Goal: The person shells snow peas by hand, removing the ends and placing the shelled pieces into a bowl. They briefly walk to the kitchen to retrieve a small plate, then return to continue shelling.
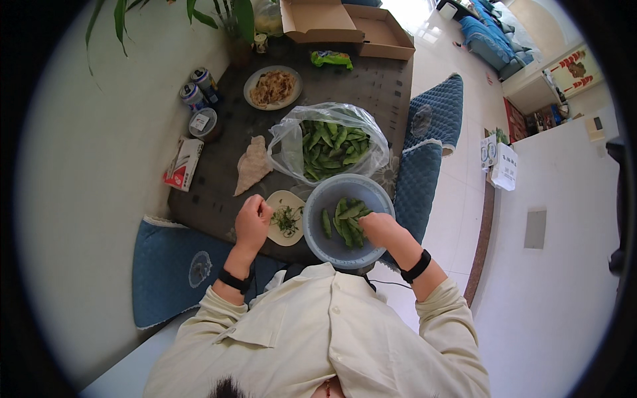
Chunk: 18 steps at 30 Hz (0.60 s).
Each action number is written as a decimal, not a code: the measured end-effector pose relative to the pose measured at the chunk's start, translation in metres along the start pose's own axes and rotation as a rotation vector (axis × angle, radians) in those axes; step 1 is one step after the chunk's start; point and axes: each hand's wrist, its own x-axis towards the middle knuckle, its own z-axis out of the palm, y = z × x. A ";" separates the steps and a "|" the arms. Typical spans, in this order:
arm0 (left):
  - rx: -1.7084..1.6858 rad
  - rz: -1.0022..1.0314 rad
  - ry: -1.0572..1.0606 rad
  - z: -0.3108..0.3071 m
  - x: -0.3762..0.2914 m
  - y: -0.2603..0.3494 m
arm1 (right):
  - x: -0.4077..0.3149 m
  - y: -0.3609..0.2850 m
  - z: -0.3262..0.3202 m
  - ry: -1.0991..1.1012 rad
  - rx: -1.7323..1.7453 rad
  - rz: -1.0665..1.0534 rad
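Note:
A grey-blue plastic basin (313, 239) stands before me and holds several flat green bean pods (350, 222). My right hand (382, 230) is over its right side, fingertips at the pods; whether it grips one is hidden. Left of the basin sits a small cream plate (283, 241) with thin green bean trimmings (287, 220). My left hand (253, 221) is beside this plate's left rim, its fingers curled, and I cannot see whether anything is pinched in them. Behind the basin, an open clear plastic bag (375, 133) is full of more green pods (331, 144).
On the dark-covered table (219, 164) are a crumpled cloth (253, 166), a plate of food (272, 88), a green packet (332, 59) and open cardboard boxes (383, 37). Cans (193, 95), a lidded tub (203, 124) and a small box (184, 163) line the wall. Blue-covered chairs (420, 184) flank the table.

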 end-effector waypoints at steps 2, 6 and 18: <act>0.103 -0.042 -0.168 0.003 -0.008 -0.016 | 0.008 0.006 -0.001 -0.033 0.020 0.050; 0.268 -0.097 -0.417 0.030 -0.026 -0.040 | 0.037 0.016 -0.020 0.134 0.084 0.031; 0.315 -0.056 -0.586 0.039 -0.025 -0.049 | 0.168 0.064 -0.069 0.533 -0.271 0.005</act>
